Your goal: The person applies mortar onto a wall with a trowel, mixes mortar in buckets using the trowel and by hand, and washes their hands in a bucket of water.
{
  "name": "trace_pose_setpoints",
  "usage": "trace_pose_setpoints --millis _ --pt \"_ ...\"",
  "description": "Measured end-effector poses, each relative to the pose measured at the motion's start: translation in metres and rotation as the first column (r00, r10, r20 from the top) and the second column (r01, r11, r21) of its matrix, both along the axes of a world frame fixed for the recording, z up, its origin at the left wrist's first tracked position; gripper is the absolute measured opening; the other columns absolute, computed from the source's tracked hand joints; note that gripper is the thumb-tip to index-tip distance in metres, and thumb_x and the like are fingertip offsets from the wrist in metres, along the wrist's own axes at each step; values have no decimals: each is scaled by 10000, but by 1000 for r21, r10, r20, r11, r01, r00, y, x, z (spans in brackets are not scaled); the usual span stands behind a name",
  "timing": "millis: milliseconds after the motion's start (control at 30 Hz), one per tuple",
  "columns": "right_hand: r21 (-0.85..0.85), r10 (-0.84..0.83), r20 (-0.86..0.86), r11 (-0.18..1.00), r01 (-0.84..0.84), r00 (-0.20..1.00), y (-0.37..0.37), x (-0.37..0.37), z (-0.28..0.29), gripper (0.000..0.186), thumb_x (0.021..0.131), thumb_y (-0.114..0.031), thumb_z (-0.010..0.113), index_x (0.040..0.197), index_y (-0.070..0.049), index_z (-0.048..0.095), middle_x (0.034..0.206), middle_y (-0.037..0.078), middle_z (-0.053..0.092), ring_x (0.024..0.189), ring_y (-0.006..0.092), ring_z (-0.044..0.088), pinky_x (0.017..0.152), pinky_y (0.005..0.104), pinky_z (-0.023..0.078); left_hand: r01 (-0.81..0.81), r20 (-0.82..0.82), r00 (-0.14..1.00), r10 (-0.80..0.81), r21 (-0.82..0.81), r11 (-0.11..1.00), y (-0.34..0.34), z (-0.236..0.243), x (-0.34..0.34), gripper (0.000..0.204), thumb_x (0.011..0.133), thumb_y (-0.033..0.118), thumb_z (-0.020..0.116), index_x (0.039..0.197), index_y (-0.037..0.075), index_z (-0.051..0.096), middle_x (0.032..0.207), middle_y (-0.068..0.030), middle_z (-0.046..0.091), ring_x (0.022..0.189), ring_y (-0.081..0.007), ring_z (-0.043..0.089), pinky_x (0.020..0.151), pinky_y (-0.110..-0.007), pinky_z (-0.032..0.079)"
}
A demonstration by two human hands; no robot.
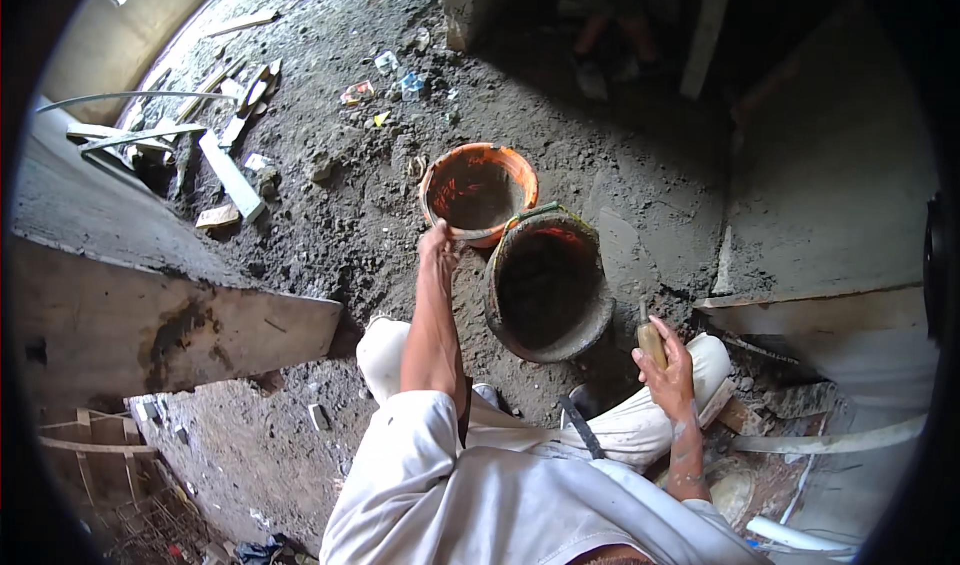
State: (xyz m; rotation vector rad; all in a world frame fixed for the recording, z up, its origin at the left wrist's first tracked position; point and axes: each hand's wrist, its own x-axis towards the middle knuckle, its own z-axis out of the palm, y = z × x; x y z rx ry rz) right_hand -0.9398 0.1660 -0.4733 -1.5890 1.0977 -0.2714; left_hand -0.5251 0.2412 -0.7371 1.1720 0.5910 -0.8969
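Observation:
My left hand (438, 248) grips the near-left rim of an orange bucket (514, 169), whose inside is coated with grey mortar. Just right of it and nearer me, a larger grey-crusted bucket (598, 305) with a dark, shadowed inside rests on the dirt, a greenish cord at its top. My right hand (668, 373), spattered with grey, holds a tool by its wooden handle (650, 341), with a short metal part upward; the rest of the tool is hard to make out. My knees are bent on either side below the buckets.
Rubble and wood offcuts (230, 175) lie at the upper left. Concrete ledges (170, 335) flank me at left and right (820, 215). A person's legs (610, 35) show in deep shadow at the top. A white pipe (800, 535) lies at the lower right.

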Motion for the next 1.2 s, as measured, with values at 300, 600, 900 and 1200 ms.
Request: trace_pose_setpoints --millis 300,600,900,1200 --pt "204 91 263 968 -147 961 6 16 -2 574 845 -121 606 1371 -68 381 1227 125 514 949 163 586 676 245 507 -360 624 473 -621 781 510 74 116 64 497 863 473 550 1083 27 558 946 -174 619 925 -344 584 864 -416 424" --pt "-747 590 -249 387 -540 768 -2 91 57 544 714 -14 640 1230 -167 561 1117 86 600 833 264 644 703 330 542 -302 961 277 0 87 949 111 219 65 377 918 379 572 966 7 610 740 -22 585 658 -82 506 621 -244 445" --pt "-841 311 -507 -386 -380 804 -32 235 49 393 808 -131 551 1196 -180 591 1084 195 597 708 224 583 518 291 463 24 921 383 69 -84 996 47 265 -8 319 887 99 617 1181 -20 579 1015 -55 648 862 -91 600 758 -218 476" --pt "-857 410 -500 -107 -505 763 -27 216 -5 364 861 -124 478 1225 -114 484 1094 228 507 858 291 572 685 402 437 -98 950 172 260 -246 964 35 265 -20 253 856 -27 590 1108 -41 590 977 -28 635 846 -65 579 777 -210 462"
